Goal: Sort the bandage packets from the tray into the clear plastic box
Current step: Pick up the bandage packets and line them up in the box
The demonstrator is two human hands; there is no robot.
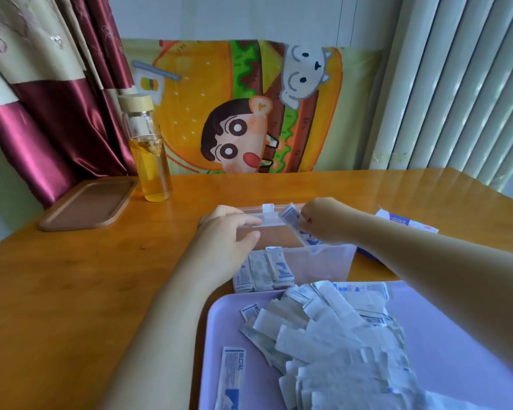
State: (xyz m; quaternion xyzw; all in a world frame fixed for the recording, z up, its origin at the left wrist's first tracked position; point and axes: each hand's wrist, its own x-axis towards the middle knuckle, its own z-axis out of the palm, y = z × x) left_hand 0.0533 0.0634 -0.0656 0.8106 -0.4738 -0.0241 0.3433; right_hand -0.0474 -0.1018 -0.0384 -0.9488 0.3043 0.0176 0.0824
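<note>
A lilac tray (pixel 444 344) at the near edge holds a heap of white-and-blue bandage packets (pixel 332 332). Just beyond it stands the clear plastic box (pixel 323 261) with its lid raised; several packets stand upright in its left part (pixel 264 272). My left hand (pixel 228 232) rests on the box's left rim, fingers curled over the lid edge. My right hand (pixel 320 220) hovers over the box and pinches a small stack of bandage packets (pixel 293 223), tilted down into the box's right part.
A brown wooden tray (pixel 86 202) lies at the far left of the wooden table. A glass bottle of yellow liquid (pixel 150 152) stands beside it. A white and blue carton (pixel 406 226) lies right of the box. A cartoon cloth hangs behind.
</note>
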